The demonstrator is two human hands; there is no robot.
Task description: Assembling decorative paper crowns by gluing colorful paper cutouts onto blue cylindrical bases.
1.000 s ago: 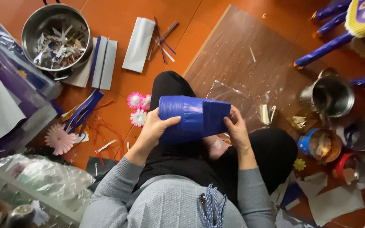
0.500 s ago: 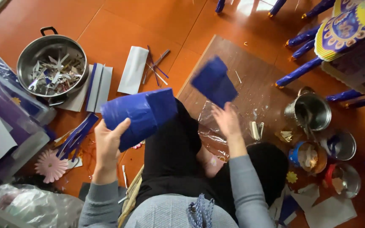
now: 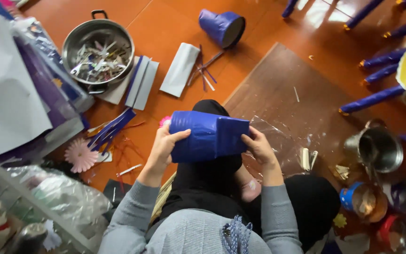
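I sit on an orange floor and hold a blue paper-covered cylinder [image 3: 207,135] sideways over my lap. My left hand [image 3: 165,146] grips its left end, thumb across the front. My right hand [image 3: 258,146] holds the right end, where a darker blue sheet wraps round it. A second blue cylinder [image 3: 222,27] lies on its side on the floor farther away. Clear plastic film [image 3: 278,141] lies crumpled under my right hand on a brown board [image 3: 283,89].
A metal pot of paper scraps [image 3: 98,52] stands at upper left, with folded white and blue sheets [image 3: 142,82] beside it. Pink paper flowers [image 3: 81,155] and blue strips [image 3: 111,129] lie left. Metal cups and tins [image 3: 377,150] stand right, near blue furniture legs [image 3: 372,99].
My hands were apart, the left with the cylinder and the right lifting a blue sheet. Now both hands hold the cylinder with the sheet wrapped on its right end.
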